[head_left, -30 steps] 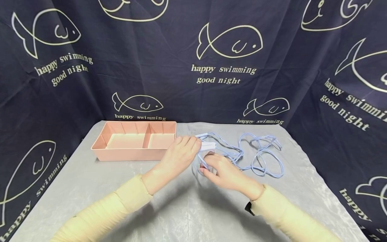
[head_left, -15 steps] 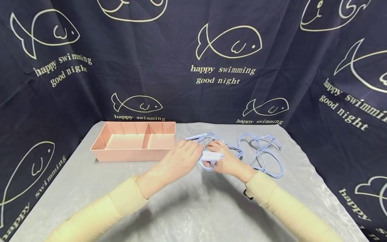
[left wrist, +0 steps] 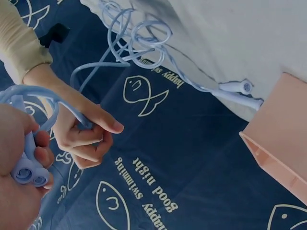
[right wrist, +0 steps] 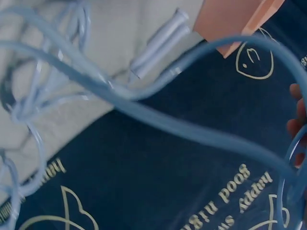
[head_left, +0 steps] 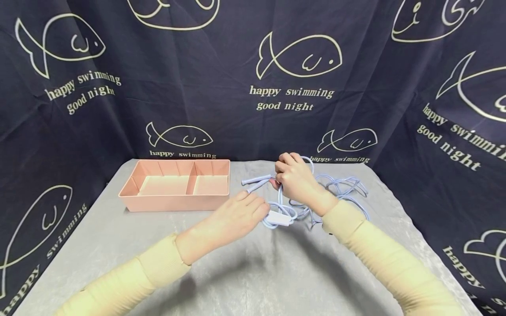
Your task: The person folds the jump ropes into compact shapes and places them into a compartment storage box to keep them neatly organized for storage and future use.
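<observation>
My left hand (head_left: 237,215) grips a pair of pale blue jump rope handles (head_left: 278,218), with cord looped round them. Their round ends show between the curled fingers in the left wrist view. Farther back and to the right, my right hand (head_left: 294,177) holds the blue cord (left wrist: 98,64) between thumb and curled fingers, raised above the table. A cord strand (right wrist: 192,129) sweeps across the right wrist view. Another pair of jump rope handles (left wrist: 240,98) lies behind the left hand, near the box. Part of the left hand is cut off in its wrist view.
A pink two-compartment box (head_left: 154,203) stands at the back left of the grey table (head_left: 253,281). Loose tangled cord (head_left: 345,186) lies on the right side. A dark fish-print curtain (head_left: 292,131) hangs behind and at both sides.
My right hand has gone from beside the left hand to farther back and higher, drawing cord up. The left hand stays nearly in place; its handles have tipped slightly toward the front.
</observation>
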Motion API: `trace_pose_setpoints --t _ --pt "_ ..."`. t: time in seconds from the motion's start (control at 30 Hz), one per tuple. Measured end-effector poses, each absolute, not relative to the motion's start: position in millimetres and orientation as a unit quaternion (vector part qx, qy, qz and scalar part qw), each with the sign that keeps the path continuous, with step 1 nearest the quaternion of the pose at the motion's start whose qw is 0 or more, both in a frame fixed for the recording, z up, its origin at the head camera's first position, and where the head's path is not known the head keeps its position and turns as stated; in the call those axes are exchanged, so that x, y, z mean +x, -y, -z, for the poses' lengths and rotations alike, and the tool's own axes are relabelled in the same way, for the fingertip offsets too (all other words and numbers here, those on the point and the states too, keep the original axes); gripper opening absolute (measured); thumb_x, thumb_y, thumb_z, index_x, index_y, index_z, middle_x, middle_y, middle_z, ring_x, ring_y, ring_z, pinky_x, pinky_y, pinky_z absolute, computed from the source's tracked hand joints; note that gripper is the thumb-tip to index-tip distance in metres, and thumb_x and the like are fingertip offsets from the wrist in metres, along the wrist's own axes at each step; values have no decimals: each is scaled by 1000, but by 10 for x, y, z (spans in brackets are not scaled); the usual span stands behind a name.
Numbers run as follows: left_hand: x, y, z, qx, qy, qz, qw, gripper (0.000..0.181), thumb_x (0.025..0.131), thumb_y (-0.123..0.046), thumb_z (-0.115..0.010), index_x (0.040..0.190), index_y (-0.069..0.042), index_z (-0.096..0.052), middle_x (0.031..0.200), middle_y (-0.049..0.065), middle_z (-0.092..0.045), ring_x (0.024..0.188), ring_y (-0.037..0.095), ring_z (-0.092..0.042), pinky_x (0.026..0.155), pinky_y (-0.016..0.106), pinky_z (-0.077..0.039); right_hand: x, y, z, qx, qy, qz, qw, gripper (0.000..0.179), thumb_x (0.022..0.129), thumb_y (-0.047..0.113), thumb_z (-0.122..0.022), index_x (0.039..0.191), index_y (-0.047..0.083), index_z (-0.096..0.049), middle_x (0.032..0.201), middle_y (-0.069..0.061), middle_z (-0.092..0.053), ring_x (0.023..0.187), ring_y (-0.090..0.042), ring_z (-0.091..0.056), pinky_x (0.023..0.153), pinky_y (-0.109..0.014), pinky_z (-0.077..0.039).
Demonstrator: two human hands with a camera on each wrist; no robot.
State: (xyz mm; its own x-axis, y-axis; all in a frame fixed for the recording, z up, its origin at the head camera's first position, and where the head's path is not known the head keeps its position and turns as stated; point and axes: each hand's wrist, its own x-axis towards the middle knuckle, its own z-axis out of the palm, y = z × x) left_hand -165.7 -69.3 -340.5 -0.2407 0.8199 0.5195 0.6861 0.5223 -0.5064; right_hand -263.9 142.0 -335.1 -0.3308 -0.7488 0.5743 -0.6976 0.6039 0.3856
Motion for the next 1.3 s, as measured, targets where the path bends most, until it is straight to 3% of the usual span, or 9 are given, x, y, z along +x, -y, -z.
trace_pose_setpoints --t 0.17,0.47,0.57,0.73,0.9,1.13,1.3 --pt "-1648 683 3363 -491 773 -96 390 17 93 -4 -36 95 -11 -51 85 0 -50 80 16 -47 73 27 -35 -2672 -1411 3212 430 814 85 381 27 77 16 -61 51 8 -58 58 -3 -49 77 -28 -47 88 -42 -37" --pt "-1643 646 3361 -519 750 -89 401 18 93 -7 -40 104 -10 -53 92 -1 -54 85 16 -51 78 27 -38 -2598 -1294 3092 366 840 104 387 31 78 13 -59 47 11 -53 52 -5 -51 67 -27 -47 75 -40 -37" --pt "-1659 628 3402 -516 757 -89 392 15 92 -7 -41 101 -10 -54 91 -1 -55 85 16 -51 77 27 -38 -2563 -1254 3041 339 843 99 405 32 79 13 -57 48 10 -55 52 -5 -52 66 -27 -48 72 -41 -37" --pt "-1727 638 3461 -475 801 -86 353 10 91 -7 -44 95 -11 -52 88 0 -53 83 18 -50 74 28 -36 -2427 -1217 2882 299 862 85 400 27 76 13 -61 49 12 -60 53 -5 -53 66 -27 -49 71 -43 -35" --pt "-1790 647 3475 -420 823 -101 369 11 92 -9 -39 94 -9 -50 86 3 -53 82 20 -52 71 29 -36 -2191 -1159 2733 259 899 71 347 10 65 14 -71 56 16 -66 58 -2 -56 67 -25 -50 70 -42 -35" --pt "-1812 632 3443 -361 841 -101 391 16 92 -8 -35 98 -7 -50 84 4 -52 75 20 -51 65 28 -33 -1918 -1108 2717 248 902 55 350 28 60 16 -75 47 13 -51 54 -3 -49 61 -25 -48 57 -39 -32" --pt "-1842 635 3455 -317 847 -116 411 24 93 -10 -32 106 -3 -51 84 4 -54 72 20 -50 63 28 -33 -1739 -1068 2736 249 907 40 336 29 66 21 -76 50 11 -54 53 -3 -48 62 -26 -50 56 -39 -33"
